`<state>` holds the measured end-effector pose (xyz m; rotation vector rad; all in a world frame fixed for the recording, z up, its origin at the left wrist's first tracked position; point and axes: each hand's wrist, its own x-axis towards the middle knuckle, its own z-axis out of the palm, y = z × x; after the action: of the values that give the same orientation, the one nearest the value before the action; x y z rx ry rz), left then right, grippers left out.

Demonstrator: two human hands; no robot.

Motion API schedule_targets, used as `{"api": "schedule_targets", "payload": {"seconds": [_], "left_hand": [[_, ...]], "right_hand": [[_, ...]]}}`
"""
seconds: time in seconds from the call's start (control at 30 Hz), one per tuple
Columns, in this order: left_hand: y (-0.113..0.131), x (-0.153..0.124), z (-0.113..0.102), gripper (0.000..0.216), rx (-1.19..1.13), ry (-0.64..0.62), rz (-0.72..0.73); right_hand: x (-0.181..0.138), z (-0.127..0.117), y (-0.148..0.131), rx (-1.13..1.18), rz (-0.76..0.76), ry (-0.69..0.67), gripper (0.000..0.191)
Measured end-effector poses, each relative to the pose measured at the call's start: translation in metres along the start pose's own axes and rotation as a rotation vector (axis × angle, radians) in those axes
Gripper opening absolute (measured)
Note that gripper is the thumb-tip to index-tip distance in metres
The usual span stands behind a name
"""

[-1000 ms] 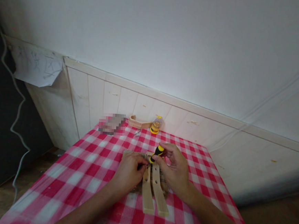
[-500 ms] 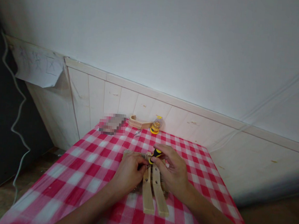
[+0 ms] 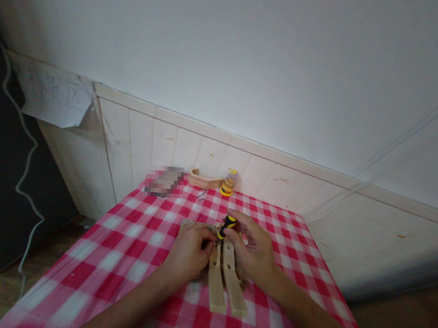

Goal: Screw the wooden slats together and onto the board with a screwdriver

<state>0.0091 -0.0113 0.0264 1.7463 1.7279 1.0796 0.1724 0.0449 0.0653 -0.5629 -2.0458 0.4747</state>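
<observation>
Right hand (image 3: 256, 245): grip closed around a black-and-yellow screwdriver (image 3: 227, 226), handle tilted, top leaning right, lower end down at the far end of the left wooden arm (image 3: 216, 287). Left hand (image 3: 192, 248): thumb and fingers bunched just beside the screwdriver's lower end; can't tell whether that grip is closed on anything, fingers hide it. Right wooden arm (image 3: 234, 286) lies next to the left one, narrow gap between, near ends angled to the right; dark fastener heads or holes visible on both. Both sit mid-surface on the red-and-white checked cloth (image 3: 128, 258), between the hands, over a brownish piece mostly covered. Far edge of the surface, by the panelled wall (image 3: 141, 132): curved wooden piece (image 3: 204, 181), yellow-based clear container (image 3: 227, 186) at its right end, small metallic bits (image 3: 201, 196) in front, pixelated item (image 3: 165, 181) to the left.
</observation>
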Motion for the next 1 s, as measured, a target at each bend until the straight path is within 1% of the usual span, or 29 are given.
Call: {"api": "schedule_targets", "payload": {"seconds": [0.3, 0.47, 0.7, 0.83, 1.0], "left_hand": [[-0.0024, 0.0007, 0.0013, 0.022, 0.013, -0.002, 0.014], [-0.0015, 0.0011, 0.0009, 0.023, 0.027, 0.001, 0.016], [0.0001, 0.0004, 0.0007, 0.024, 0.019, 0.002, 0.015], [-0.0002, -0.0004, 0.0007, 0.023, 0.023, 0.019, 0.006], [-0.0014, 0.0005, 0.0004, 0.023, 0.023, 0.010, 0.011]], "right_hand": [[-0.0006, 0.0014, -0.0013, 0.001, -0.035, 0.000, 0.036], [-0.0014, 0.0012, -0.0008, 0.010, -0.027, -0.007, 0.037], [-0.0029, 0.0017, 0.0011, 0.006, 0.028, 0.006, 0.036], [-0.0039, 0.0033, 0.0035, 0.019, 0.060, 0.036, 0.034], [-0.0058, 0.0059, 0.0064, 0.045, 0.065, 0.047, 0.033]]}}
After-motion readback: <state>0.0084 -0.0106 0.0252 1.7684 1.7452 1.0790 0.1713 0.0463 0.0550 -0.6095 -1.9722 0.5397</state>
